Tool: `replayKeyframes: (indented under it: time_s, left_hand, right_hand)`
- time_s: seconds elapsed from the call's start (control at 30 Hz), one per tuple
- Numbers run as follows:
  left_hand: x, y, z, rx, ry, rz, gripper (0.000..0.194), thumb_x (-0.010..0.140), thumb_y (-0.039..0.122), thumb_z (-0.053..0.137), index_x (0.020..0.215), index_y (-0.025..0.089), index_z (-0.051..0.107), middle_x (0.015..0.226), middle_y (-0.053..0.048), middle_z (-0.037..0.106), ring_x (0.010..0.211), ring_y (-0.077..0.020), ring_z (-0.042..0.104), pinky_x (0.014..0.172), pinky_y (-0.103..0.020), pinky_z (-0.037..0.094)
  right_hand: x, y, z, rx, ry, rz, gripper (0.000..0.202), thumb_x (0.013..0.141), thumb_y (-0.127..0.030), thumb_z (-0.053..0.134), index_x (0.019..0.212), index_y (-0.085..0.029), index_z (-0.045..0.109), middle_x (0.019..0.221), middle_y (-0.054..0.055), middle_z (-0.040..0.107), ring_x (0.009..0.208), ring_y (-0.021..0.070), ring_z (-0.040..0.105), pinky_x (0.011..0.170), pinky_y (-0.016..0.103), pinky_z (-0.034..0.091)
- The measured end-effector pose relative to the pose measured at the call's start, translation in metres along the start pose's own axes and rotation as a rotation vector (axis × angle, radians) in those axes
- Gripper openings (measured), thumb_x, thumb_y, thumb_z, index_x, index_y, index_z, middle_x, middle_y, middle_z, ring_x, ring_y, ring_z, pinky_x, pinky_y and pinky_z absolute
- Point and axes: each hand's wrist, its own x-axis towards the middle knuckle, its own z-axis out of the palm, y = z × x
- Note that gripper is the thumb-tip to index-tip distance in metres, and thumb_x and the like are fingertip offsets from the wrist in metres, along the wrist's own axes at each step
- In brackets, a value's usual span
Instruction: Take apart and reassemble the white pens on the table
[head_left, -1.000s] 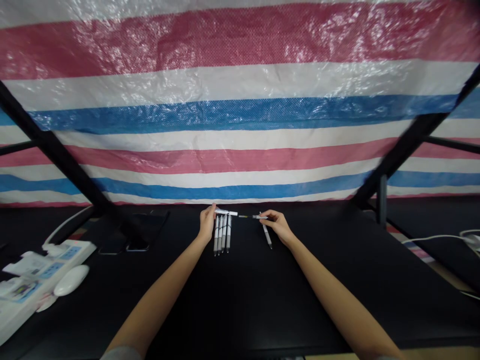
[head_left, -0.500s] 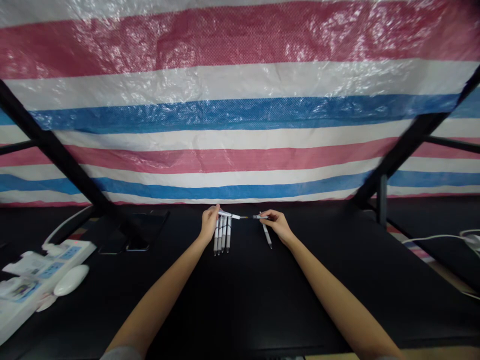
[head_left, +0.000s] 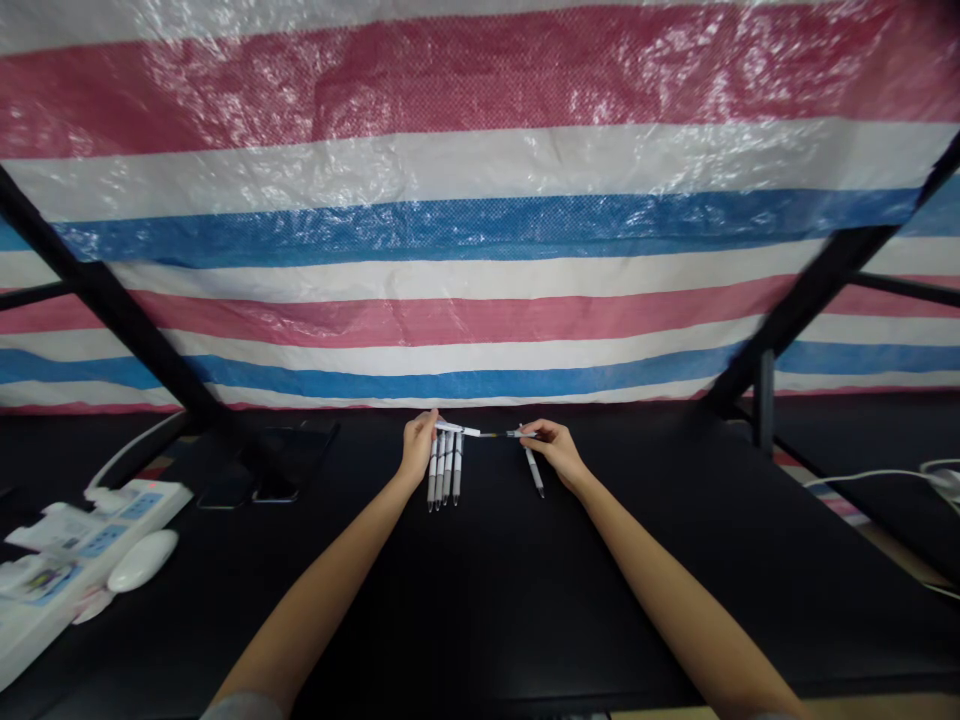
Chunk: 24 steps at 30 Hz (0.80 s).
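My left hand (head_left: 420, 445) is closed on a white pen barrel (head_left: 459, 429), held level above the table. A thin refill (head_left: 493, 434) spans the gap from the barrel's right end to my right hand (head_left: 553, 448). That hand pinches the pen's front section (head_left: 523, 434), which has a dark and clear part at its inner end. Beneath the barrel, several white-and-grey pens (head_left: 443, 475) lie side by side, tips toward me. Another single pen (head_left: 535, 474) lies slanted just under my right fingers, its upper end partly hidden by them.
A white power strip (head_left: 105, 540) with plugs lies at the left, a white mouse (head_left: 143, 559) beside it. Two dark phone-like slabs (head_left: 277, 490) rest near the left frame leg (head_left: 165, 360). Another black leg (head_left: 780, 300) stands right; a striped sheet (head_left: 480, 300) hangs behind.
The gap between the barrel and the front section looks slightly wider, with a little more refill showing. Both hands are almost still; the pens on the table have not moved.
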Motion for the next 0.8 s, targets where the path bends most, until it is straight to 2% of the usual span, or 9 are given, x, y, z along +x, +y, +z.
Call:
replayKeyframes:
  time_s: [0.2,0.33,0.47,0.8]
  left_hand:
    - [0.000,0.001,0.000,0.024,-0.027,0.002,0.050,0.082,0.044,0.048,0.041,0.019,0.036,0.066,-0.004,0.060,0.065,-0.0153,0.054,0.065,-0.028,0.042]
    - [0.001,-0.001,0.000,0.108,-0.067,0.065,0.048,0.083,0.043,0.048,0.042,0.019,0.043,0.068,-0.004,0.060,0.074,-0.0171,0.057,0.073,-0.029,0.041]
    - [0.001,-0.004,0.000,0.183,-0.092,0.089,0.048,0.083,0.046,0.047,0.044,0.018,0.047,0.070,-0.005,0.061,0.076,-0.0177,0.057,0.073,-0.029,0.041]
    - [0.001,-0.011,0.002,0.367,-0.145,0.145,0.035,0.083,0.041,0.050,0.059,0.020,0.065,0.088,-0.005,0.066,0.091,-0.0202,0.058,0.088,-0.033,0.039]
  right_hand:
    - [-0.001,-0.001,0.001,0.018,-0.002,0.001,0.021,0.052,-0.029,0.078,0.066,-0.019,0.066,0.079,0.003,0.067,0.078,0.0198,0.061,0.074,0.033,0.046]
    - [-0.001,-0.001,0.001,0.020,-0.001,0.000,0.020,0.052,-0.027,0.078,0.067,-0.019,0.066,0.078,0.003,0.067,0.077,0.0192,0.061,0.073,0.032,0.046]
    - [-0.001,-0.001,0.001,-0.014,-0.008,-0.002,0.022,0.053,-0.030,0.077,0.069,-0.018,0.066,0.078,0.004,0.068,0.075,0.0195,0.062,0.072,0.032,0.046]
    - [-0.003,-0.003,0.003,-0.208,-0.136,-0.048,0.016,0.060,-0.026,0.072,0.072,-0.017,0.066,0.077,0.003,0.068,0.077,0.0188,0.061,0.079,0.034,0.043]
